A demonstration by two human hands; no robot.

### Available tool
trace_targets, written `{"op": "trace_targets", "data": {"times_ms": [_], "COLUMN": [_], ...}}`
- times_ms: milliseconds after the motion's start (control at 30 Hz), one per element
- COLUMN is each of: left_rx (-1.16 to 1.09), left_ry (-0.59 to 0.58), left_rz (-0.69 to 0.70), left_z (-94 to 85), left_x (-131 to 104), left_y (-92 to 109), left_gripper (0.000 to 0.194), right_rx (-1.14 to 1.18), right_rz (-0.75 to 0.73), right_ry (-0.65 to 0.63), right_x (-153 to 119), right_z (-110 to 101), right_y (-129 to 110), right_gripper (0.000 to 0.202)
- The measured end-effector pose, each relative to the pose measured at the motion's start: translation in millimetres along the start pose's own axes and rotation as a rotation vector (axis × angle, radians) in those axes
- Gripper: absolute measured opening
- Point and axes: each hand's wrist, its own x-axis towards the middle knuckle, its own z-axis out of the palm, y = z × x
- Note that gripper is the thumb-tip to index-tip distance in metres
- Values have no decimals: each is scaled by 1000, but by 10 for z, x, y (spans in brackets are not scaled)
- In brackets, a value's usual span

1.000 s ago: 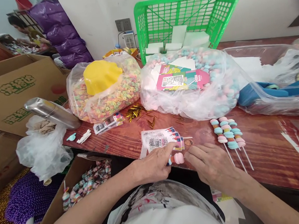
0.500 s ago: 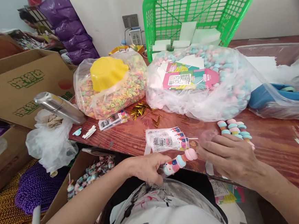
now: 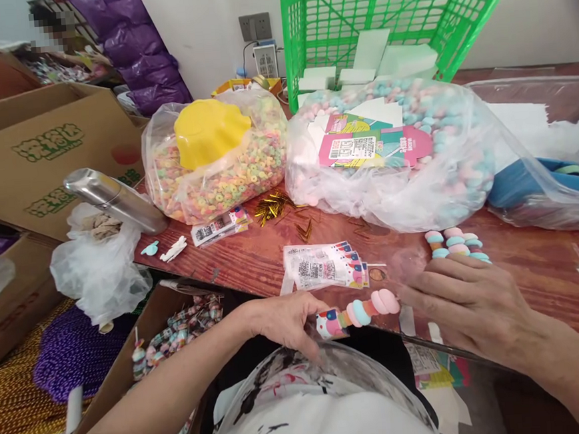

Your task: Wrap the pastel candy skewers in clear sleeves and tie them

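My left hand (image 3: 290,320) pinches a small printed plastic wrapper (image 3: 328,323) at the near table edge. A marshmallow candy skewer (image 3: 360,312), with pink, blue and orange pieces, sticks out of the wrapper's right end. At the skewer's pink end, the fingers of my right hand (image 3: 469,303) are closed together; its stick is hidden there. Just beyond lies a fanned stack of printed wrappers (image 3: 323,266). More candy skewers (image 3: 454,241) lie side by side past my right hand, partly covered by it.
Behind stand a bag of ring candies (image 3: 222,189) with a yellow bowl (image 3: 210,133), a bag of marshmallows (image 3: 392,189) and a green basket (image 3: 300,42). Gold twist ties (image 3: 271,207) and a steel flask (image 3: 118,200) are on the table. A carton of finished skewers (image 3: 188,325) sits below left.
The skewer and my right hand have shifted slightly right, and more of the candy shows outside the wrapper. My left hand keeps its grip. The camera view has tilted slightly.
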Motion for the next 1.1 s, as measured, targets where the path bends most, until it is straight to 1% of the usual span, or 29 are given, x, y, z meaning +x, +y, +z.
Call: {"op": "trace_targets", "data": {"times_ms": [67, 167, 233, 300, 367, 433, 500, 567, 633, 667, 733, 933, 1033, 1100], "left_rx": [-10, 33, 100, 242, 470, 757, 1036, 1251, 1369, 1391, 1359, 1121, 1012, 927], "left_ry": [31, 43, 51, 106, 239, 415, 567, 667, 730, 743, 738, 681, 602, 569], "left_rz": [-1, 6, 29, 33, 14, -8, -34, -67, -89, -85, -51, 54, 111, 124], "left_z": [16, 38, 54, 81, 127, 190, 254, 301, 319, 320, 310, 276, 276, 283], "left_x": [10, 51, 80, 94, 92, 76, 54, 36, 25, 24, 29, 88, 115, 125], "left_y": [-9, -18, -14, 1, 24, 54, 91, 126, 144, 141, 103, -102, -105, -65], "left_gripper": [43, 41, 38, 34, 27, 20, 20, 23, 28, 29, 27, 16, 12, 14], "right_rx": [11, 3, 8, 32, 48, 37, 4, -25, -37, -37, -32, -72, -96, -93], "right_rz": [-15, -9, 18, 49, 86, 118, 137, 147, 159, 163, 163, 140, 113, 95], "right_ry": [4, 9, 5, -26, -47, -23, 17, 26, 21, 21, 28, 61, 67, 55], "right_x": [2, -3, -13, -21, -19, -6, 12, 27, 37, 39, 39, -22, -48, -41], "right_z": [4, 48, 84, 108, 112, 101, 84, 70, 60, 58, 57, 63, 51, 38], "right_y": [-26, -104, -171, -232, -271, -278, -259, -229, -203, -194, -185, -179, -173, -179], "right_gripper": [19, 18, 19, 20, 20, 23, 27, 28, 28, 28, 28, 27, 27, 24]}}
